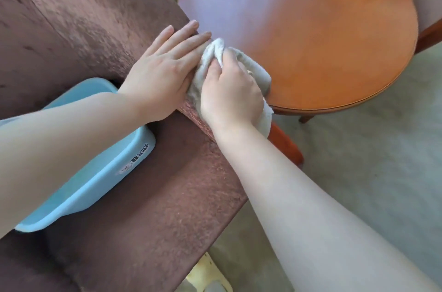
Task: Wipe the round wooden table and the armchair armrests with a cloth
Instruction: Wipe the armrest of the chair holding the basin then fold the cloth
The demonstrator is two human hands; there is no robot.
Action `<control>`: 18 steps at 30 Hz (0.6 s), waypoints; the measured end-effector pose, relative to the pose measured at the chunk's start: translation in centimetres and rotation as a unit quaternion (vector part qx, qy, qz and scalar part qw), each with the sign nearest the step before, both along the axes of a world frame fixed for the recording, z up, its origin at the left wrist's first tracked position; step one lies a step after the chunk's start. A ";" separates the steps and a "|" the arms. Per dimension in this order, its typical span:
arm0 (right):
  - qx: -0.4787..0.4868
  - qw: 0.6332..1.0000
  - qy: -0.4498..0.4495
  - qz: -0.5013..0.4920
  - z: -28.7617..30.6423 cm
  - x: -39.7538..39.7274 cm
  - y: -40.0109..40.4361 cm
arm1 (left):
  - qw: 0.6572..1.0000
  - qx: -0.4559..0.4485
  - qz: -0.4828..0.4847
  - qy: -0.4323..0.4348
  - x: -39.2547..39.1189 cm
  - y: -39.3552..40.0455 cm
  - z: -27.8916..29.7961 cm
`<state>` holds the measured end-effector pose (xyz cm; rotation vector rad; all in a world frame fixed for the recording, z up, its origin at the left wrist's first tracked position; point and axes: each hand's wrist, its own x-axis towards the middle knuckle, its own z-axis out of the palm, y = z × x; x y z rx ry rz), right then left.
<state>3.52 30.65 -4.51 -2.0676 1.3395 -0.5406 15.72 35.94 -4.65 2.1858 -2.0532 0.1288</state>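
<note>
Both hands meet: right hand (230, 91) fingers grip cloth (256, 69); left hand (162, 69) fingers lie flat, open.

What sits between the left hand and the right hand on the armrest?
Head view: the bunched cloth, gripped by the right hand and touching the flat left hand; no bare armrest shows between them.

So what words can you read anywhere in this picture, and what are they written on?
"Bear": bold dark letters on the rim of the blue tub sitting on the armchair seat.
A smaller word just above "Bear": too blurred to read.
A small round picture beside the words: too blurred to make out.
No writing shows on the table, the cloth or the armchair.
</note>
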 end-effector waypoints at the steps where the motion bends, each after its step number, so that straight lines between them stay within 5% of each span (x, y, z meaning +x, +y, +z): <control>1: -0.019 0.999 -0.023 0.015 -0.7 -0.2 -0.2 | 1.000 0.008 -0.006 0.003 0.2 0.1 0.1; 4: -0.045 0.997 -0.037 0.047 -4.1 -7.5 -0.7 | 0.998 0.037 -0.030 -0.033 0.0 0.5 0.5; 6: 0.096 0.991 -0.078 -0.052 -7.3 -14.7 -0.5 | 0.996 0.058 -0.040 -0.052 -0.9 0.9 0.2; 8: 0.333 0.905 -0.151 -0.215 -9.2 -19.7 -0.2 | 0.995 0.068 -0.041 -0.057 -1.7 1.1 -0.3; 10: 0.450 0.846 -0.140 -0.250 -9.9 -21.0 0.4 | 0.995 0.073 -0.036 -0.060 -2.1 0.8 -0.7; 18: 0.337 0.830 -0.171 -0.411 -10.1 -14.9 12.7 | 0.997 0.053 -0.031 -0.042 -2.3 0.4 -2.2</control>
